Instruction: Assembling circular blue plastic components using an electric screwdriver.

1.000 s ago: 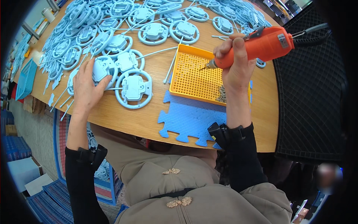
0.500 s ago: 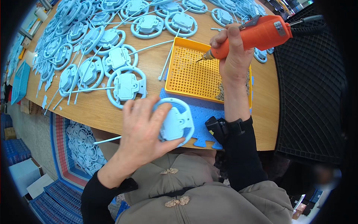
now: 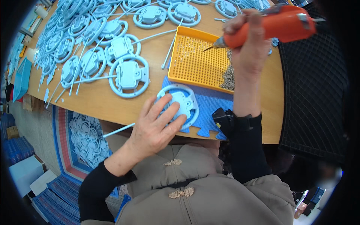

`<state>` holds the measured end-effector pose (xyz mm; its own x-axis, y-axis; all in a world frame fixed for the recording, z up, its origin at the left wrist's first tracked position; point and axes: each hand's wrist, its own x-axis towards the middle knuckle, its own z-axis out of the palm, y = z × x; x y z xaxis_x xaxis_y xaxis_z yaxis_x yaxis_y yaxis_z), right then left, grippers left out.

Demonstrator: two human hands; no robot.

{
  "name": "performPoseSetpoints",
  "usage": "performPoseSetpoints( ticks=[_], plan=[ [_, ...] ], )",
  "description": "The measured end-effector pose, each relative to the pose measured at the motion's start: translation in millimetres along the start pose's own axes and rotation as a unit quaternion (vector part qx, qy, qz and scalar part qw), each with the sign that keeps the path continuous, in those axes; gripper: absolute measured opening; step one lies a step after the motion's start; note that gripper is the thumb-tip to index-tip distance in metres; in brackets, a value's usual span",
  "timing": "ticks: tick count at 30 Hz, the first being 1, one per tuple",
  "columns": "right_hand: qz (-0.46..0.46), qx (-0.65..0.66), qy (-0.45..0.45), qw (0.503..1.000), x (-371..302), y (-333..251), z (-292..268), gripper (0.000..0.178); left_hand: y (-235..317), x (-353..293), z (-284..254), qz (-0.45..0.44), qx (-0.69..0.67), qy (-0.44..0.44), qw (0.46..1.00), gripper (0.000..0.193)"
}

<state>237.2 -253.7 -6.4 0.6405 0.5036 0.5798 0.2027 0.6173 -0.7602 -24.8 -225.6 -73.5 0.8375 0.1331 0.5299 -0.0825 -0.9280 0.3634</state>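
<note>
Left grip [image 3: 152,129] loosely holds wheel [image 3: 185,102] — right [image 3: 250,52] clasps screwdriver [image 3: 287,24].

The desk [image 3: 272,101] is taken as reference. A dark quilted sheet [image 3: 311,101] is noted alongside its right edge. A teal open-mesh basket [image 3: 23,80] is seen at its left edge; whether it is supported there cannot be determined. A pale cylinder [image 3: 41,11] is observed by the desk's far left corner. Below and left of the desk, a grey speckled floor [image 3: 41,125] is exposed. Farther left of the desk, a small brown carton [image 3: 12,132], a white box [image 3: 19,176] and blue slatted stacks [image 3: 56,202] are recorded.
</note>
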Motion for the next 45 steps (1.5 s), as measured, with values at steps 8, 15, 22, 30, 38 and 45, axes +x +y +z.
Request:
performPoseSetpoints(
  ticks=[8,15,22,30,38,45],
  plan=[
    [0.111,0.052,-0.149,0.981,-62.4,-66.1,29.4,0.054,-4.6,-3.0,8.0,-0.011,-0.014,0.058,0.998,0.028],
    [0.107,-0.004,-0.153,0.982,-81.1,-60.9,33.7,0.05,1.1,-0.5,6.9,-0.015,0.007,0.061,0.998,0.027],
    [0.108,-0.017,-0.157,0.982,-82.9,-61.1,35.6,0.048,0.8,-0.4,7.5,-0.015,0.005,0.057,0.998,0.026],
    [0.097,-0.077,-0.177,0.976,-83.0,-56.8,36.8,0.045,0.5,7.5,6.8,-0.041,-0.032,0.055,0.997,0.025],
    [0.123,0.067,-0.2,0.97,-60.1,-48.7,31.3,0.045,0.2,7.5,-21.7,-0.123,-0.046,0.006,0.991,0.04],
    [0.037,0.014,-0.055,0.998,-6.9,-6.5,4.5,0.033,1.3,-68.1,-114.8,-0.292,0.213,-0.058,0.931,0.057]
  ],
)
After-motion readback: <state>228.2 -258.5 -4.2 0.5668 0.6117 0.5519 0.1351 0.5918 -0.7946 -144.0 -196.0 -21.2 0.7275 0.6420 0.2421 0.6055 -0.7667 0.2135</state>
